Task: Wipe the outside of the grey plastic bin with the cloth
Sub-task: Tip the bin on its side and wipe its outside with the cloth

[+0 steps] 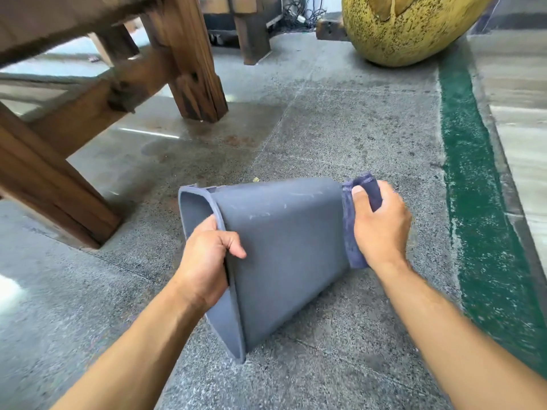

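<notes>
The grey plastic bin (284,247) is tipped on its side above the floor, its open mouth facing left and its base to the right. White scuff marks show on its upper wall. My left hand (207,258) grips the rim at the mouth, thumb outside and fingers inside. My right hand (380,223) holds a dark blue cloth (349,232) against the bin's base end, the thumb pinching the cloth's top fold. The base itself is hidden behind the cloth.
Speckled grey concrete floor (340,128) lies all around. A heavy wooden table leg (195,72) and frame stand at the upper left. A large yellow speckled sculpture (408,28) sits at the top right. A green painted stripe (473,179) runs down the right.
</notes>
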The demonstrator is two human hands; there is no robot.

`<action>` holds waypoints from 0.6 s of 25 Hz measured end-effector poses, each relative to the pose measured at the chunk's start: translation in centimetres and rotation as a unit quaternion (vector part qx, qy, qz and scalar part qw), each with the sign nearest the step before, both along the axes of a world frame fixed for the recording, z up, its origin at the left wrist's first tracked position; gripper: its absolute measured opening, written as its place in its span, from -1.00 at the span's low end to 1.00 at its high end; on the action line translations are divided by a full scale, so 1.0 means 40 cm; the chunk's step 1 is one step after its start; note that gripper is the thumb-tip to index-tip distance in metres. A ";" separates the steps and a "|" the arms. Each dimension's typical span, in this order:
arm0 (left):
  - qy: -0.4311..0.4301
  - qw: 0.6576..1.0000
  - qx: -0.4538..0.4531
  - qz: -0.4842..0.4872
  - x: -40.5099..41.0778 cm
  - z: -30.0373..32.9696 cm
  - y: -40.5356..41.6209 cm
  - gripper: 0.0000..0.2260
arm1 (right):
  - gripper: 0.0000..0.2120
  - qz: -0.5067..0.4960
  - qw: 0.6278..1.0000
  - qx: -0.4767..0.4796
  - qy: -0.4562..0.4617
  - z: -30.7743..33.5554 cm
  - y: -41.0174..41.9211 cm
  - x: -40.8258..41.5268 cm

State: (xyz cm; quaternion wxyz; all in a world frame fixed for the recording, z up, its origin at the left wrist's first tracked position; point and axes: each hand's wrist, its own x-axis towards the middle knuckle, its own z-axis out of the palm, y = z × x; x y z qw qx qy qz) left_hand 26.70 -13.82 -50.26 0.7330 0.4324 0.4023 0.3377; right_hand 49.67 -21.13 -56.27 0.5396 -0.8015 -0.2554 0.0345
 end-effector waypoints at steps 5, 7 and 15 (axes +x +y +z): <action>-0.066 0.996 -0.051 -0.008 0.006 0.028 -0.024 -0.45 | -0.85 0.104 0.991 0.088 -0.016 0.125 0.028 -0.141; -0.103 0.992 -0.078 -0.008 0.018 0.040 -0.039 -0.44 | -0.88 0.140 0.984 0.103 -0.037 0.168 0.032 -0.212; -0.137 0.981 -0.111 0.079 0.049 0.040 -0.066 -0.48 | -0.77 0.219 0.970 0.008 -0.110 0.155 0.032 -0.341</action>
